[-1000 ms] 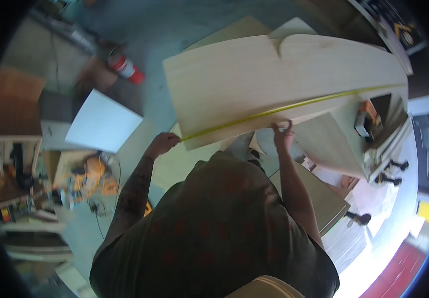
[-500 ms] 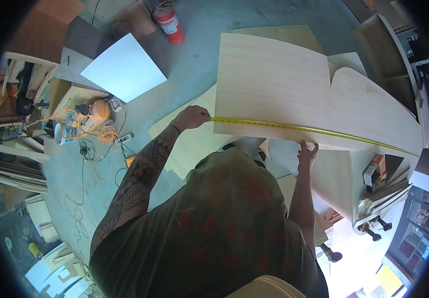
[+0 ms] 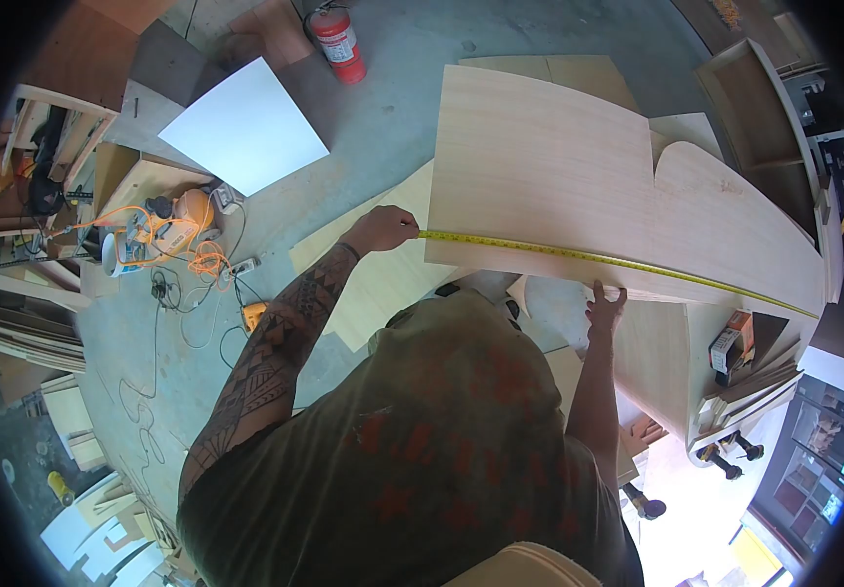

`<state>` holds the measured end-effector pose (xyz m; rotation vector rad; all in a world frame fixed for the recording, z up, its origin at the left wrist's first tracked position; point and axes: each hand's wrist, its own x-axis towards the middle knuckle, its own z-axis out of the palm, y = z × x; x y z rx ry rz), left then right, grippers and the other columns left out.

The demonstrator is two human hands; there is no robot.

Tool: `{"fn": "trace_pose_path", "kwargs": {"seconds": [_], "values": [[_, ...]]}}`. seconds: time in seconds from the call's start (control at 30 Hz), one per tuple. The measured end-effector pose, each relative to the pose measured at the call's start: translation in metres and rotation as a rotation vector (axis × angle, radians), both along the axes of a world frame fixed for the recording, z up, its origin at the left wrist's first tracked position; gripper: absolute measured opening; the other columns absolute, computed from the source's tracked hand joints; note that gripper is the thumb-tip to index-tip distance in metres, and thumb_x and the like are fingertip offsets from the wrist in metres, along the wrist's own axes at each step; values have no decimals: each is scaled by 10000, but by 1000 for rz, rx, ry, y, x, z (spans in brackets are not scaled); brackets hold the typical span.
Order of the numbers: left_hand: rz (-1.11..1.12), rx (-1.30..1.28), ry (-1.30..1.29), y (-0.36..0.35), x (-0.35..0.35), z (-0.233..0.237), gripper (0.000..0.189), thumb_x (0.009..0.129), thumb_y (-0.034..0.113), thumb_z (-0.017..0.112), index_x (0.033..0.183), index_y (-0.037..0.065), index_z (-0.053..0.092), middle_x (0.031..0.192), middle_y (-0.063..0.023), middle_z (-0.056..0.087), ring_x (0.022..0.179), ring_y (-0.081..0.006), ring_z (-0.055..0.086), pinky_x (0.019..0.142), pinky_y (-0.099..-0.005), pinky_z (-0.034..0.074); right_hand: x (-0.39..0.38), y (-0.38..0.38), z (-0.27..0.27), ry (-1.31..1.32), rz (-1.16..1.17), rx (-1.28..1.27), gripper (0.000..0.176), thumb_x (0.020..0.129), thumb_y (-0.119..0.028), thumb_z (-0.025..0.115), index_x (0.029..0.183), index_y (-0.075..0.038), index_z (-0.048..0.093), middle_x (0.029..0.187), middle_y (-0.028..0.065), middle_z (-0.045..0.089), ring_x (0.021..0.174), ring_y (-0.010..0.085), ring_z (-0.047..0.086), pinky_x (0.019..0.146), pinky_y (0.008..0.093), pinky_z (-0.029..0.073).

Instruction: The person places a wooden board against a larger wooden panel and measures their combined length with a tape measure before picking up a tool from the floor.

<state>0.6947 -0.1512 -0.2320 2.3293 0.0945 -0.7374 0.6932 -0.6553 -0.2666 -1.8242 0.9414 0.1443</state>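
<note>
A yellow tape measure (image 3: 578, 255) runs out across a large pale plywood panel (image 3: 539, 166), close to the panel's near edge. My left hand (image 3: 384, 230) pinches the tape's end just off the panel's left edge. Under the near edge, my right hand (image 3: 605, 309) grips the panel, its fingers bent up against the wood and partly hidden by it. The panel has a curved far edge with a notch and a rounded lobe on the right. The far end of the tape lies at the panel's right tip.
Pale boards (image 3: 363, 279) lie on the floor below the panel. A white sheet (image 3: 246, 127) and a red fire extinguisher (image 3: 339, 44) stand beyond. Left are an orange air compressor (image 3: 185, 223) and loose cables. A small box (image 3: 732, 342) and cordless drills (image 3: 720, 460) sit at right.
The view has shifted slightly. Both hands keep their holds, and the tape stays stretched along the panel.
</note>
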Motion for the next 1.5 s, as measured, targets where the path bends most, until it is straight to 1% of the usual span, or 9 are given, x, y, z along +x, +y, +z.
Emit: {"fn": "trace_pose_path", "kwargs": {"seconds": [0.17, 0.43, 0.67, 0.73, 0.83, 1.27, 1.33, 1.47, 1.5], "values": [[25, 0, 41, 14, -3, 6, 326, 868, 361, 624, 1024, 121, 778, 926, -115, 742, 867, -281, 697, 812, -402, 547, 3, 7, 8, 7, -3, 6, 869, 863, -264, 813, 1541, -144, 284, 917, 95, 621, 624, 146, 572, 456, 271, 417], [63, 63, 12, 52, -18, 15, 337, 894, 343, 624, 1040, 75, 767, 914, -127, 736, 865, -275, 692, 808, -394, 544, 7, -5, -4, 60, 19, -12, 853, 888, -302, 788, 1540, -164, 255, 1173, 144, 648, 813, 240, 663, 610, 358, 518], [100, 86, -11, 68, -27, 16, 323, 903, 327, 629, 1039, 70, 770, 951, -127, 744, 909, -287, 699, 840, -403, 548, 7, -2, 3, 48, 29, 33, 863, 889, -306, 792, 1543, -168, 246, 1163, 138, 644, 815, 241, 663, 612, 361, 518], [112, 81, -1, 70, -29, 15, 323, 903, 327, 629, 1039, 71, 770, 955, -128, 745, 911, -287, 700, 842, -402, 549, 7, 3, 8, 31, -14, 39, 843, 879, -227, 791, 1538, -161, 269, 1009, 110, 628, 692, 161, 593, 499, 285, 440], [121, 81, 10, 70, -29, 16, 321, 902, 325, 630, 1040, 72, 771, 961, -127, 746, 913, -286, 701, 844, -401, 549, 7, 7, 12, 42, -19, 21, 842, 880, -229, 790, 1537, -161, 268, 996, 107, 627, 692, 161, 591, 504, 284, 443], [142, 75, 9, 68, -31, 22, 299, 895, 306, 638, 1039, 82, 772, 964, -125, 749, 905, -282, 704, 840, -403, 549, 9, 4, 12, 58, -7, 6, 844, 873, -250, 799, 1528, -158, 274, 1036, 111, 658, 708, 183, 608, 521, 302, 458], [143, 71, 2, 68, -31, 21, 296, 895, 305, 639, 1038, 83, 773, 969, -124, 750, 907, -283, 704, 840, -401, 549, 10, -2, 8, 102, 42, 17, 880, 890, -314, 781, 1558, -186, 222, 1282, 166, 597, 904, 286, 672, 708, 410, 556], [131, 78, -2, 69, -30, 19, 293, 894, 304, 644, 1035, 83, 775, 977, -123, 750, 918, -284, 703, 840, -399, 550, 10, -3, 6, 113, 53, 19, 876, 891, -312, 779, 1557, -184, 223, 1280, 163, 599, 897, 281, 670, 700, 405, 556], [131, 78, -2, 69, -30, 18, 293, 894, 304, 644, 1035, 83, 775, 977, -123, 750, 918, -284, 703, 840, -399, 550, 10, -1, 8, 93, 30, 13, 857, 888, -286, 783, 1545, -170, 245, 1173, 140, 626, 814, 235, 640, 623, 359, 513]]}}
